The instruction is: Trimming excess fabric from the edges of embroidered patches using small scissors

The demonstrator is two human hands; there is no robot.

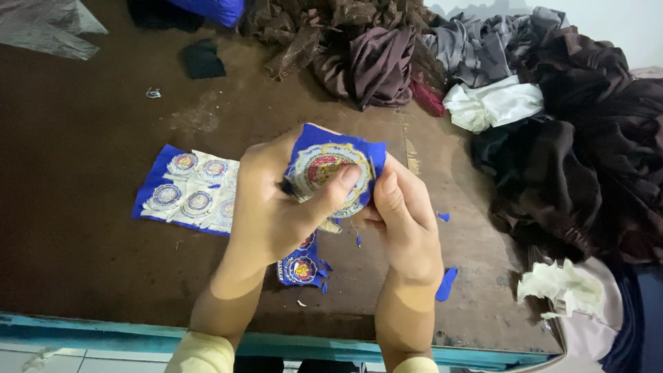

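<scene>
Pinched between both hands above the brown bench [90, 207] is a blue embroidered badge [330, 169]: the left hand [273, 207] is closed on it, thumb pressed across its face, and the right hand [404, 221] is clamped on its right edge. A heap of dark garments [573, 173] is piled at the right; a blue sheet of uncut badges [188, 192] lies left. The badge is judged light, soft and floppy, best gripped by its edges.

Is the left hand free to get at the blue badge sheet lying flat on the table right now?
Probably not yet: the left hand grips the blue badge piece with the right hand. The sheet lies uncovered beside it.
</scene>
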